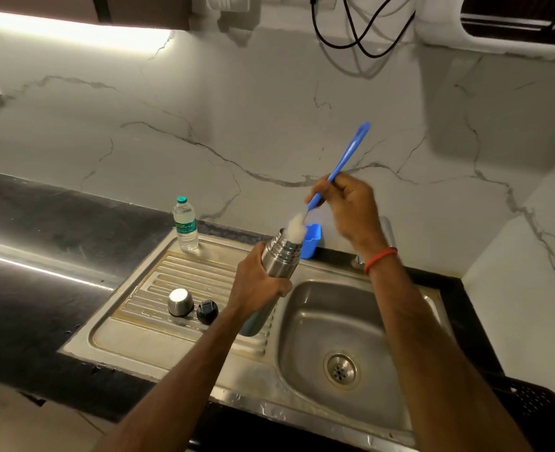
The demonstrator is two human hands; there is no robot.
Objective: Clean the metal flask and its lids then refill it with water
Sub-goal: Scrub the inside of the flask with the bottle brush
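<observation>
My left hand (258,287) grips the metal flask (281,257) around its middle and holds it tilted over the sink's edge, mouth up. My right hand (351,207) holds a blue bottle brush (343,164) by its handle. The brush's white bristle head (296,227) sits at the flask's mouth, partly inside. On the ribbed draining board (158,288) stand the steel cup lid (180,302) and, just right of it, the black stopper lid (207,311).
A small plastic water bottle (185,228) with a green cap stands at the board's back edge. A blue holder (312,244) sits behind the flask. The sink basin (341,324) with its drain (340,371) lies below my right arm. Black cables (351,34) hang above.
</observation>
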